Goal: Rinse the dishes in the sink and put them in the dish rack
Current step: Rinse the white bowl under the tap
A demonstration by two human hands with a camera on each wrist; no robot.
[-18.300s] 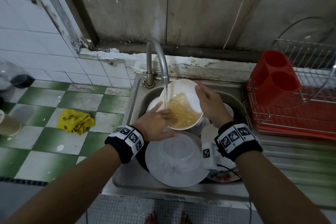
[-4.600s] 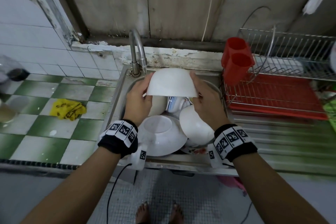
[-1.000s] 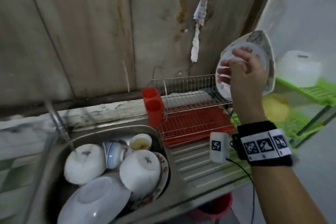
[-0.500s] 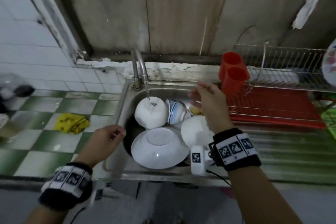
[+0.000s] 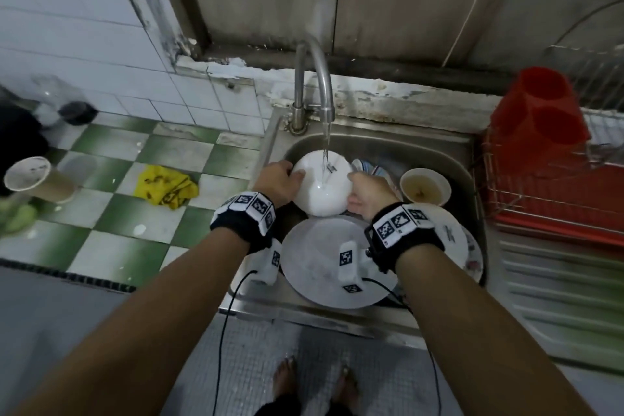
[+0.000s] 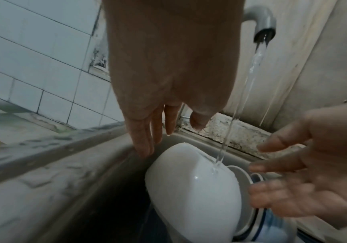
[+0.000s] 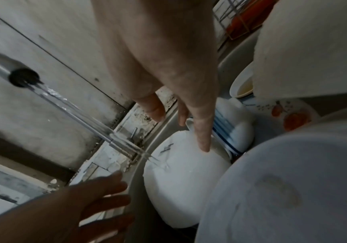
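Bare forearms end in black wristbands (image 5: 241, 219) set with white square-code tags. A white tagged camera block (image 5: 349, 260) hangs under each wrist, trailing a thin black cable (image 5: 223, 324). Feet (image 5: 285, 382) are bare.

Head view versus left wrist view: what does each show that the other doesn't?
Only the head view shows the red dish rack, the small bowl of yellowish liquid, the large upturned plate and the yellow cloth. Only the left wrist view shows the tap's open mouth from below and both hands' straight fingers, the right hand's apart from the bowl. Both show the upturned white bowl under the running water, the left hand and the right hand on either side.
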